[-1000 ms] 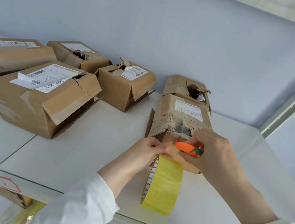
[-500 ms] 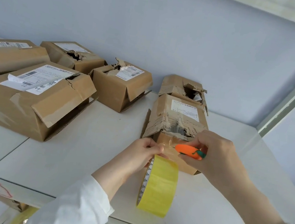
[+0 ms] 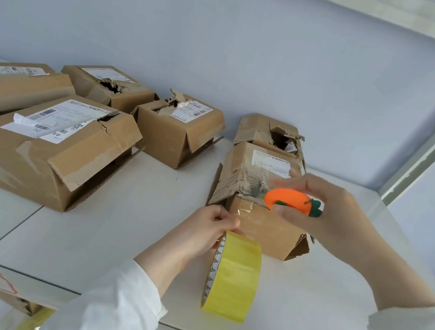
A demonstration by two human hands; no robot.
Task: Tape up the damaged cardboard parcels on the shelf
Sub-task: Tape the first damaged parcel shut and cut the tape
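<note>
A torn cardboard parcel (image 3: 263,227) stands on the white shelf (image 3: 117,234) in front of me, with clear tape stuck over its front face. My left hand (image 3: 207,230) grips the top of a yellow tape roll (image 3: 234,276) that hangs just before the parcel. My right hand (image 3: 323,219) holds a small orange cutter (image 3: 289,200) shaped like a fruit, lifted level with the parcel's torn top edge. A second ripped parcel (image 3: 268,133) sits right behind the first.
Several more damaged boxes lie to the left: a large one (image 3: 50,152), a small one (image 3: 179,131), one with a hole (image 3: 107,85) and a long one (image 3: 12,88). A shelf upright (image 3: 434,142) rises at the right. More cardboard shows below the shelf's front edge.
My right hand has lifted the orange cutter up and away from the tape, turning it flat toward me. The left hand and roll stay near the parcel's front.
</note>
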